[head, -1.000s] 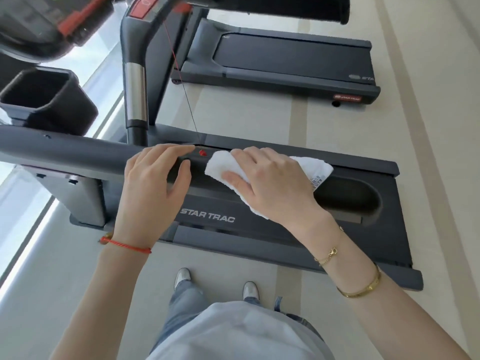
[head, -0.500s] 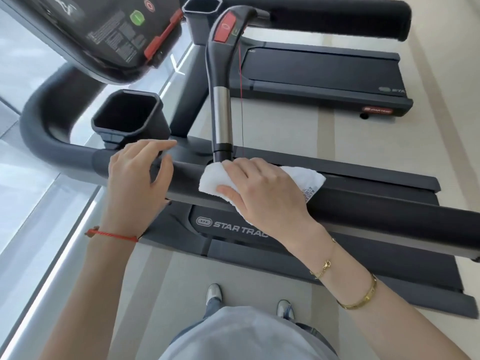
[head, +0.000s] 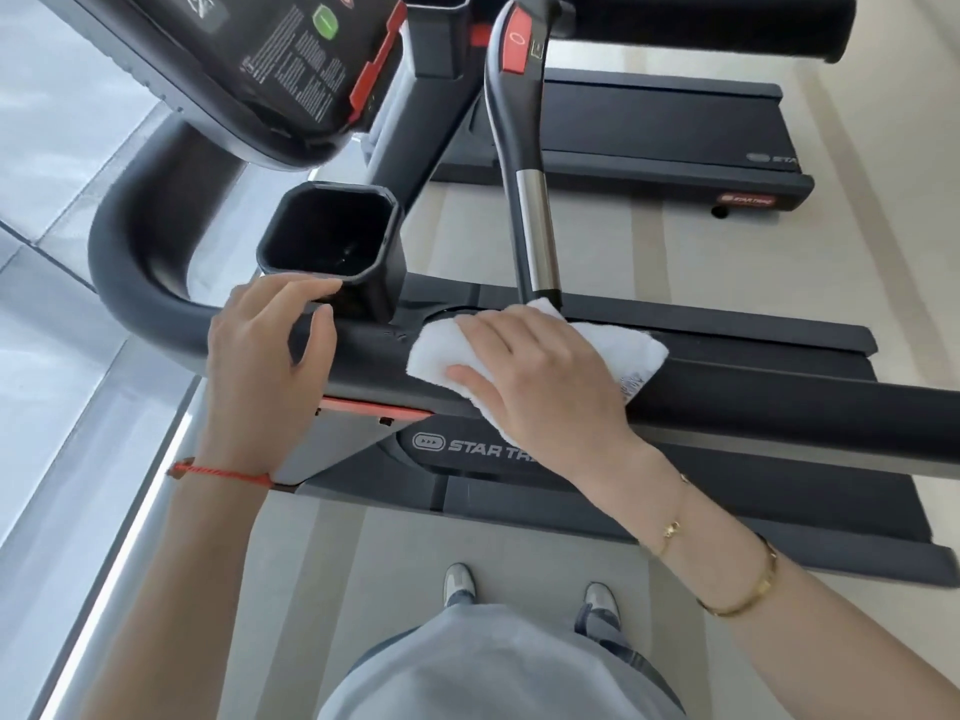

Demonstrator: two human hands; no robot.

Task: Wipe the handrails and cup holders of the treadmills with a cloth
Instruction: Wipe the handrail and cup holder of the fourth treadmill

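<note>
While the head camera looked down over the person's chest, the right hand (head: pixel 540 371) lay flat on a white cloth (head: pixel 639 350), its grip spread: straight fingers pressed the cloth against the top of the dark handrail (head: pixel 779 407), with the thumb laid along the cloth's near edge. The cloth sat on the handrail just beside the foot of an upright handle (head: pixel 524 163), which had a steel section above its base and a red button near its top; a printed label showed at the cloth's right corner. The left hand (head: pixel 260 366) rested on the same handrail to the left of the cloth and apart from it, its grip loosely spread, with the fingertips touching the near rim of the black cup holder (head: pixel 332 241) and the thumb on the handrail. The cup holder stood open-topped just behind the handrail, where the bar curved away to the left. A console (head: pixel 249 65) with a green button and red trim hung over the upper left. Below the handrail the treadmill deck (head: pixel 727 506) carried white STAR TRAC lettering. A second treadmill (head: pixel 649 132) lay on the floor beyond. A red cord (head: pixel 223 472) circled the left wrist, and two gold bracelets (head: pixel 748 589) circled the right forearm.
</note>
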